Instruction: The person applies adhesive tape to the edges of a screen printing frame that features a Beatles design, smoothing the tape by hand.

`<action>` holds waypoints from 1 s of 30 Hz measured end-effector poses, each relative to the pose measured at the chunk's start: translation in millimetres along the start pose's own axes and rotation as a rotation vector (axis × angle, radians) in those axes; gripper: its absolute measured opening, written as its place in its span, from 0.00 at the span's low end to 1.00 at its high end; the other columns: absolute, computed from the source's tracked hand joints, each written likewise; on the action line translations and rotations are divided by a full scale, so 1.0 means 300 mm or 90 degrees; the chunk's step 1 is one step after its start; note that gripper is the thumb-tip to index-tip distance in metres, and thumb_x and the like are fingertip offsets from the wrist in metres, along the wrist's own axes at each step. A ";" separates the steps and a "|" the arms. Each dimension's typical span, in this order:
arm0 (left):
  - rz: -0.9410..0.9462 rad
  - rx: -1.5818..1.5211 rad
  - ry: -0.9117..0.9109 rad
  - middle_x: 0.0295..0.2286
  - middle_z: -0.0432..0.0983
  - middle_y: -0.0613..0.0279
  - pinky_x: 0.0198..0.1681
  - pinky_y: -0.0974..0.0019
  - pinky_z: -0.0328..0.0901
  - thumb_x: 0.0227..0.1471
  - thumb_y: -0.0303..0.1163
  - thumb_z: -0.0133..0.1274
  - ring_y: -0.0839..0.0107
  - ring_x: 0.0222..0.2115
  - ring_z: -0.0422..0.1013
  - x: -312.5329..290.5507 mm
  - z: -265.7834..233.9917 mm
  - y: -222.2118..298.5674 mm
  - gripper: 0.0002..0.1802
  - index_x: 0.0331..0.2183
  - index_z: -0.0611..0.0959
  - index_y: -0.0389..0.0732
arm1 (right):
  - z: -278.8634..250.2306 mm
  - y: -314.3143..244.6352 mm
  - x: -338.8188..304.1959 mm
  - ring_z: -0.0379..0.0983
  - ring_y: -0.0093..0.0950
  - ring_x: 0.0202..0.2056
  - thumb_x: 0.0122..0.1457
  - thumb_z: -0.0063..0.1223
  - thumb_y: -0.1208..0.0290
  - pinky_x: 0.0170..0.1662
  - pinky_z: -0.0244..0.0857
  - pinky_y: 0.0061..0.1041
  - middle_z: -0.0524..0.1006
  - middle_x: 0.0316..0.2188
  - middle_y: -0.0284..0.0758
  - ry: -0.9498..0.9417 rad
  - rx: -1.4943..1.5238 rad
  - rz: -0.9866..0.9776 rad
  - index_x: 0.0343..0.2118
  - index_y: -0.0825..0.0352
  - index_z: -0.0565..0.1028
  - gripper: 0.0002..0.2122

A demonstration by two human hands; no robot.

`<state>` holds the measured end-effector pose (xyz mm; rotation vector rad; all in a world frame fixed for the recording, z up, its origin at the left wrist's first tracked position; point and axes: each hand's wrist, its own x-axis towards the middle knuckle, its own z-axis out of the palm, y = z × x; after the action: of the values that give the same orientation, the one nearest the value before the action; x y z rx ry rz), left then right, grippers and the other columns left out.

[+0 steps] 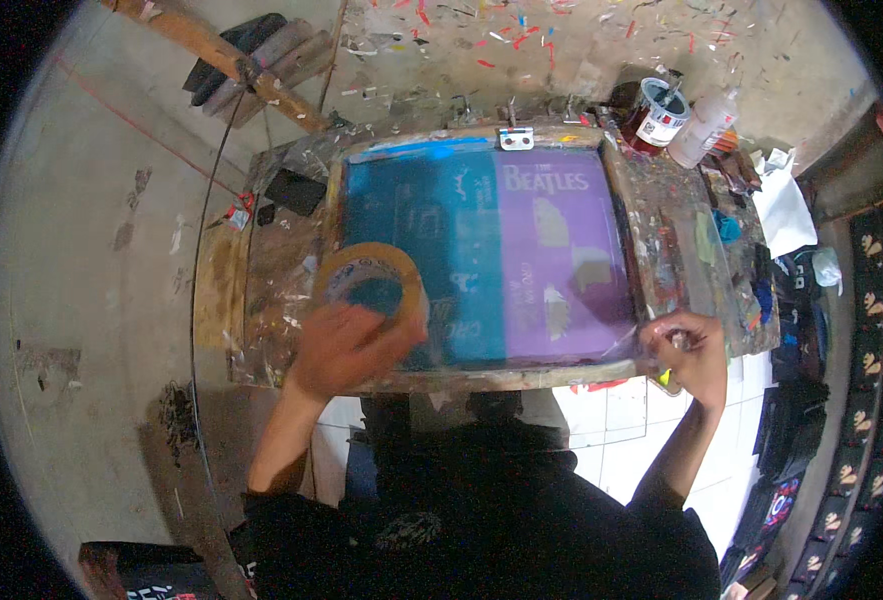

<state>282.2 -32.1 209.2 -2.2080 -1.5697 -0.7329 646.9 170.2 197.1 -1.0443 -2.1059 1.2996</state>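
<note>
Paint-spattered wooden table (286,255), speckled grey wall (411,60), wood-framed teal-and-purple silkscreen (476,250), left hand (353,345) gripping tape roll (411,285), right hand (691,345) closed, contents unclear.

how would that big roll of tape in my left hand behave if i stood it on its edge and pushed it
The tape roll would probably roll readily, since its outer rim is round. It seems likely to keep its shape, as its wound layers form a thick band. Its wide open centre suggests it may be lighter than its outline implies.
</note>
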 end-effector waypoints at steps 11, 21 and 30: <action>-0.112 0.026 -0.186 0.17 0.68 0.68 0.21 0.62 0.61 0.43 0.34 0.61 0.65 0.18 0.68 -0.310 0.384 -0.084 0.18 0.40 0.81 0.51 | -0.059 -0.077 0.172 0.73 0.20 0.31 0.52 0.59 0.78 0.38 0.65 0.20 0.80 0.29 0.35 0.244 -0.023 -0.100 0.30 0.72 0.80 0.04; -0.171 -0.084 -0.081 0.43 0.75 0.54 0.58 0.49 0.54 0.58 0.45 0.45 0.55 0.48 0.68 0.081 0.544 -0.144 0.22 0.43 0.79 0.38 | 0.043 -0.147 0.350 0.75 0.22 0.31 0.51 0.56 0.79 0.36 0.66 0.21 0.81 0.30 0.36 0.078 0.003 -0.142 0.33 0.70 0.80 0.06; -0.136 0.089 -0.415 0.37 0.78 0.51 0.60 0.44 0.49 0.57 0.48 0.45 0.54 0.47 0.70 0.166 0.471 -0.163 0.26 0.49 0.74 0.39 | 0.127 -0.198 0.409 0.76 0.30 0.29 0.50 0.57 0.80 0.33 0.69 0.26 0.79 0.29 0.40 -0.026 -0.252 -0.264 0.33 0.69 0.79 0.07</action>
<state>279.5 99.4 122.3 -2.3208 -2.0966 0.0821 523.3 230.5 231.1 -0.6678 -2.5028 0.7296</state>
